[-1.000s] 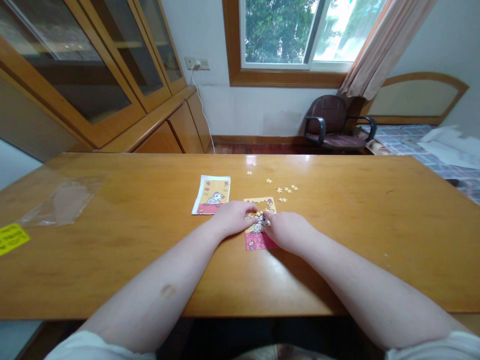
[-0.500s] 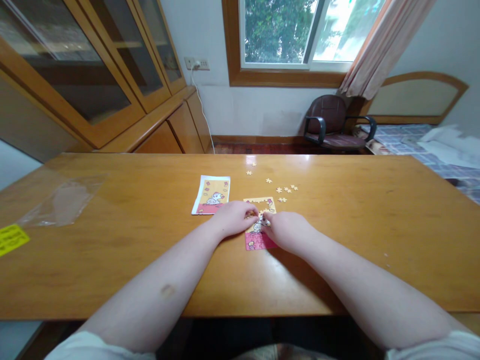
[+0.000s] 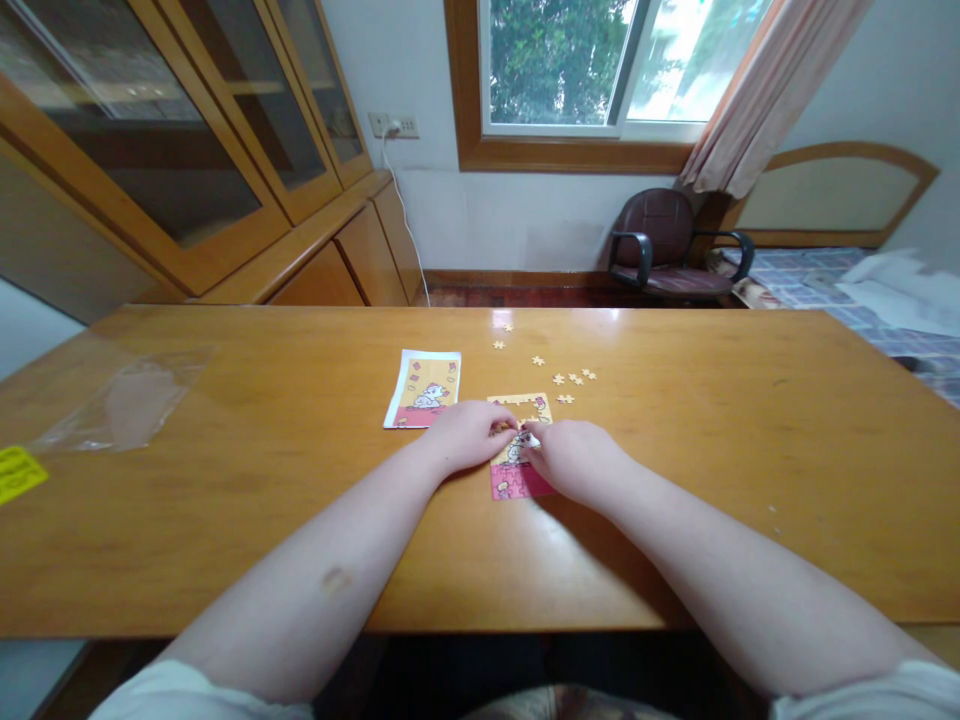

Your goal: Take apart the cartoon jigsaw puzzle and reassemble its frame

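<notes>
A partly assembled puzzle (image 3: 517, 483) lies flat on the wooden table, pink at the bottom with a white animal in the middle and a gap in its upper part. My left hand (image 3: 472, 436) rests at its left side, fingers curled in and closed near the gap. From the right, my right hand (image 3: 576, 458) touches the puzzle's middle with its fingers bent together. Whatever lies between the fingertips of either hand is too small to make out. Left of the puzzle is a printed picture card (image 3: 427, 390) showing the same animal.
Several loose puzzle pieces (image 3: 559, 380) are scattered behind the puzzle on the table (image 3: 300, 400). A clear plastic bag (image 3: 135, 400) and a yellow label (image 3: 19, 474) lie at the left. Beyond the table stand a cabinet (image 3: 315, 225) and a chair (image 3: 660, 240).
My right hand's fingers have shifted very slightly at the puzzle's middle. The left hand has hardly moved.
</notes>
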`<state>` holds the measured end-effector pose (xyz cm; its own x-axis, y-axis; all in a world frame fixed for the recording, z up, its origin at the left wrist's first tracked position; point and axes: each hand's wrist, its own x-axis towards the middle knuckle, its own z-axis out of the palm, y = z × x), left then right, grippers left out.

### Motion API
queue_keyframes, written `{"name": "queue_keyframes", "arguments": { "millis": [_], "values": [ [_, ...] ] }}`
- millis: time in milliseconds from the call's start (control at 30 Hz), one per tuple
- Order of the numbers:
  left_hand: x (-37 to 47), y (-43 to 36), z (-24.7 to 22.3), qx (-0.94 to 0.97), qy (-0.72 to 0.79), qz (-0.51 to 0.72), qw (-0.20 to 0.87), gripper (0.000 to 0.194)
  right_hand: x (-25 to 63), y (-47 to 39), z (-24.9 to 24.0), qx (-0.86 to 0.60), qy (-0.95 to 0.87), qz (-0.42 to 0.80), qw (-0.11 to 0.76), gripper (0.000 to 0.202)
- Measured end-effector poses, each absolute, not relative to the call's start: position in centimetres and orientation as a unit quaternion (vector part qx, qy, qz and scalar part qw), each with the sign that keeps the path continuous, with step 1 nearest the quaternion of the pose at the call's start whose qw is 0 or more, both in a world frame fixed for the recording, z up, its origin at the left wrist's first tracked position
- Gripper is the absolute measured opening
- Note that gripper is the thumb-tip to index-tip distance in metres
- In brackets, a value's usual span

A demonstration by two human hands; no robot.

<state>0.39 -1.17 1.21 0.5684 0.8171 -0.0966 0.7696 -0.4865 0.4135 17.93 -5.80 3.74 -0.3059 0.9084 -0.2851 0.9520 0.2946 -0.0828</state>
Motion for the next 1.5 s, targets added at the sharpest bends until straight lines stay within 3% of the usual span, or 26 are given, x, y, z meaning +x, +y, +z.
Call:
{"name": "queue_keyframes", "arguments": {
  "millis": [833, 1100, 1500],
  "values": [
    [0.3, -1.0, 0.9, 0.856, 0.465, 0.051, 0.221, 0.03, 17.7, -5.5, 3.9, 0.583, 0.793, -0.141, 0.104, 0.038],
    [0.0, -0.6, 1.2, 0.788, 0.559, 0.137, 0.22, 0.027, 20.3, -2.9, 3.5, 0.672, 0.736, -0.022, 0.08, 0.033],
    [-0.1, -0.3, 0.8, 0.745, 0.601, 0.186, 0.221, 0.021, 21.6, -1.2, 2.6, 0.676, 0.731, -0.058, 0.068, 0.032]
  ]
}}
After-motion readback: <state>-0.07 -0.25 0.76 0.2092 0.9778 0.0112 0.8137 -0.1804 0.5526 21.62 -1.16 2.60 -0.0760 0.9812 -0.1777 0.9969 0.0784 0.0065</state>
